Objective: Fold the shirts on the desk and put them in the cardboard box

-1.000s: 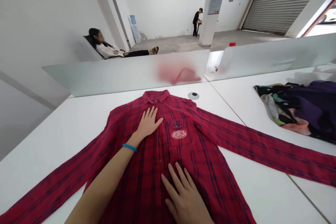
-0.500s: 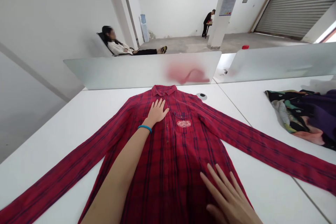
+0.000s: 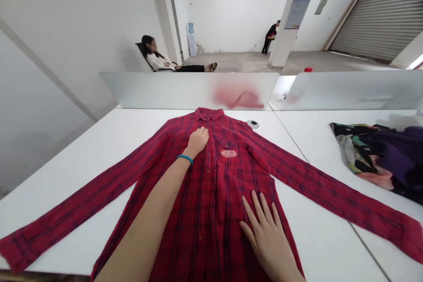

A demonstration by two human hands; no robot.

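A red plaid shirt lies face up on the white table, both sleeves spread wide. My left hand, with a blue band at the wrist, rests on the upper chest just left of the button line; its fingers look curled against the cloth. My right hand lies flat with fingers stretched out on the shirt's lower right side. A white round patch marks the chest pocket.
A heap of dark and coloured clothes sits on the table at the right. Frosted dividers line the far table edge. A cable port lies near the collar. One person reclines in a chair and another stands far behind.
My right hand slid from the shirt's middle to its lower right side. My left hand's fingers went from spread to curled. The view tilted up slightly.
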